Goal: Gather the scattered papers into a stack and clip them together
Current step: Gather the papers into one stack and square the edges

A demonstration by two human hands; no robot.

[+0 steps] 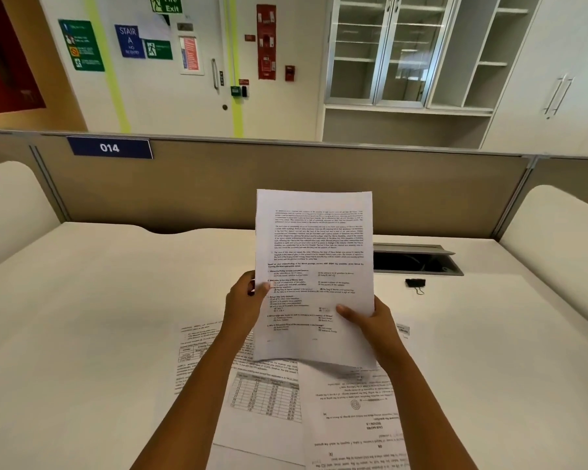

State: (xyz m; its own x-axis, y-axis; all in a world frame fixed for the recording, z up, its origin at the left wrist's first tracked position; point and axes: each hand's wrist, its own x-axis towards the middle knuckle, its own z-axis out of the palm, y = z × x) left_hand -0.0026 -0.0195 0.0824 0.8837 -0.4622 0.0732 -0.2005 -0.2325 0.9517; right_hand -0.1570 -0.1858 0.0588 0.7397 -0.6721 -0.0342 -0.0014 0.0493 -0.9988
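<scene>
We hold a printed sheet [314,266], possibly more than one, upright above the bench [99,300]; we cannot tell the count from the front. Our left hand [243,301] pinches its left edge, thumb in front and fingers behind, and our right hand [370,320] clamps the lower right corner the same way. The likely slip here, we judge, is at the bottom edge: it curls loose between our two grips, and any sheet behind could slide out unseen if either pinch eases. Below, the loose papers [269,395] lie overlapped and at mixed angles, one upside down to us, so sweeping them carelessly may fold a corner or leave the stack ragged. The binder clip [415,283] sits well apart to the right, just before the open cable hatch [418,261]; a hasty reach could nudge it into that opening. Otherwise the bench offers wide bare room on both sides, bounded at the back by the partition [286,184].
</scene>
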